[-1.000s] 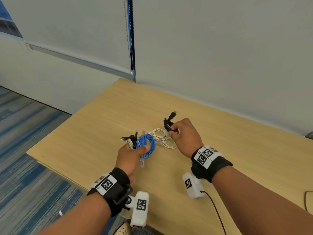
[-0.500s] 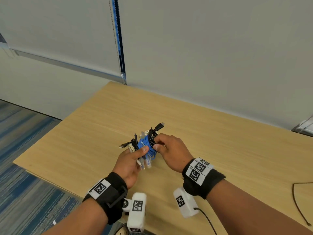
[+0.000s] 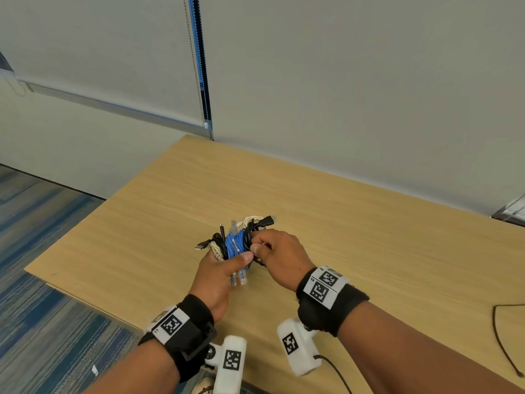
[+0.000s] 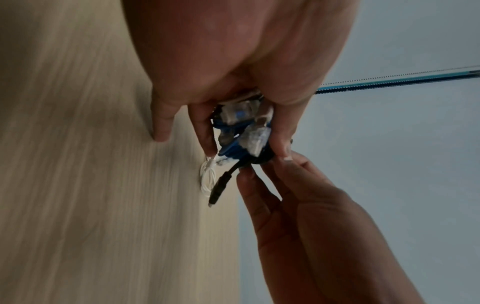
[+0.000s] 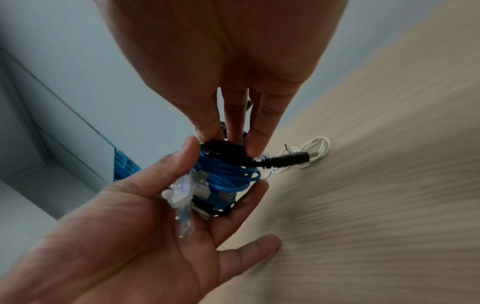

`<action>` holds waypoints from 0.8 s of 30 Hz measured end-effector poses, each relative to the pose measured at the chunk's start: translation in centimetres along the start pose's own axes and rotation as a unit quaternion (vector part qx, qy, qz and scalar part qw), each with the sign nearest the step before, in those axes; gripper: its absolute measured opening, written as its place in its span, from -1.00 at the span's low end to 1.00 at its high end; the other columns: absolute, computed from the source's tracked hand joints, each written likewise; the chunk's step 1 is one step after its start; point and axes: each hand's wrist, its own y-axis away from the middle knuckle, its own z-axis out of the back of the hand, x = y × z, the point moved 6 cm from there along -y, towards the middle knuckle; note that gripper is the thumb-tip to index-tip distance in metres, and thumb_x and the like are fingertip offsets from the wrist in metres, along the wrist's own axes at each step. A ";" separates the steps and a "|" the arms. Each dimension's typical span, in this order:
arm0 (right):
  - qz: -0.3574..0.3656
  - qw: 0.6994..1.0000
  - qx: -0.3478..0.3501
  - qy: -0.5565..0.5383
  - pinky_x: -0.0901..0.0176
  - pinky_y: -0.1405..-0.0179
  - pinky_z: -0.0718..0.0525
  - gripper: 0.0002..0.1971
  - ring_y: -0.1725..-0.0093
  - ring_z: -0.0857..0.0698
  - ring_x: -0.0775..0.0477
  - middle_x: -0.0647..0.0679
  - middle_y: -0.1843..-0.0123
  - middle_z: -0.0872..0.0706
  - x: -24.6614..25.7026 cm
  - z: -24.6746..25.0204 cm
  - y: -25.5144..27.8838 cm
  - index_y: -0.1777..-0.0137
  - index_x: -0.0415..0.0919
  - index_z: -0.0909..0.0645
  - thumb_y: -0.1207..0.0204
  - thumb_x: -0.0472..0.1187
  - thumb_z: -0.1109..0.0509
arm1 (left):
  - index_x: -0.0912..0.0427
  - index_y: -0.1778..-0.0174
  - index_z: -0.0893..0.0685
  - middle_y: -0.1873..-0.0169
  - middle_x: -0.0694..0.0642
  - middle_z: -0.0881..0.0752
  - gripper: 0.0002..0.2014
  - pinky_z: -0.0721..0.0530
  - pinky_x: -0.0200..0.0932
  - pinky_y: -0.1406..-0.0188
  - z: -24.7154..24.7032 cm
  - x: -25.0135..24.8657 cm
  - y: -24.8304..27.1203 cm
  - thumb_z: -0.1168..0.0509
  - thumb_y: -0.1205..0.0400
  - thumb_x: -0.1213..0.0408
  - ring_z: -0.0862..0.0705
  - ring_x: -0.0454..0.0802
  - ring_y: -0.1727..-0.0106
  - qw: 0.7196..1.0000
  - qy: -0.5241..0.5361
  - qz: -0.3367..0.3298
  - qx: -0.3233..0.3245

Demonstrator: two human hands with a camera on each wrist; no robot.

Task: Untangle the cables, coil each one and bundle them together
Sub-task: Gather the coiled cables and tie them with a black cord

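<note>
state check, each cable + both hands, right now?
blue cable: coiled, held in left hand
black cable: coiled, pressed against the blue coil, plug end free
white cable: coiled, lying on table
left hand: grip around the blue coil
right hand: pinches the black cable

A: the table [image 5: 389,185] is smeared with blur in the right wrist view, and the left hand [image 3: 218,275] covers the lower half of the blue cable [image 3: 235,245].

B: yep, and the thin dark cord [image 3: 504,336] gets cut off at the head view's right edge.
</note>
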 end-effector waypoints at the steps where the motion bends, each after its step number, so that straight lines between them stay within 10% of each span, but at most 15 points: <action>1: -0.006 1.000 0.010 -0.007 -0.08 0.04 -0.67 -0.81 0.11 -0.68 -0.15 -0.06 0.12 -0.77 0.0 -0.3 -0.1 0.20 -0.07 -0.56 -0.67 -0.23 -0.30 | 0.12 -0.19 -0.73 -0.05 0.18 -0.88 -0.66 -0.69 0.13 -0.14 0.1 0.1 0.0 -0.57 -0.51 0.35 -0.84 0.12 -0.14 1.000 -0.010 -0.005 -0.009; 8: -0.044 0.987 0.109 -0.108 -0.36 -0.19 -0.72 -0.82 -0.12 -0.74 -0.32 -0.23 -0.11 -0.75 0.7 -3.0 -0.6 -0.06 -0.08 -0.64 -0.63 -0.32 -0.25 | 0.13 -0.08 -0.73 0.06 0.19 -0.89 -0.72 -0.64 0.14 -0.06 2.8 -0.1 -0.5 -0.58 -0.50 0.40 -0.83 0.14 -0.01 0.995 -0.013 -0.013 -0.094; 17: -0.100 0.967 0.100 -0.214 0.02 0.00 -0.82 -0.79 0.04 -0.85 -0.02 -0.10 -0.05 -0.83 -0.6 -2.1 -3.8 -0.10 -0.13 -0.75 -0.69 -0.33 -0.29 | 0.47 -0.35 -0.59 -0.17 0.40 -0.79 -0.39 -0.61 0.13 -0.12 5.8 -3.1 -2.0 -0.64 -0.43 0.36 -0.76 0.17 -0.07 0.989 -0.022 -0.017 -0.142; 20: -0.102 0.993 0.034 0.051 -0.01 0.09 -0.74 -0.81 0.13 -0.77 -0.15 -0.10 0.08 -0.78 -3.7 0.2 -4.9 0.12 -0.12 -0.70 -0.68 -0.17 -0.29 | 0.40 -0.37 -0.57 -0.35 0.42 -0.69 -0.39 -0.44 0.37 -0.51 6.2 -3.8 -2.3 -0.64 -0.44 0.33 -0.66 0.28 -0.36 0.987 -0.022 -0.018 -0.157; 24: -0.128 0.950 0.132 0.253 0.00 -0.04 -0.66 -0.72 -0.04 -0.68 -0.26 -0.18 -0.25 -0.47 -7.1 -1.8 -4.0 -0.27 -0.15 -0.62 -0.67 -0.02 -0.33 | 0.45 -0.37 -0.58 -0.30 0.44 -0.71 -0.37 -0.41 0.38 -0.53 6.6 -3.6 -2.4 -0.64 -0.44 0.32 -0.64 0.34 -0.40 0.987 -0.026 -0.014 -0.159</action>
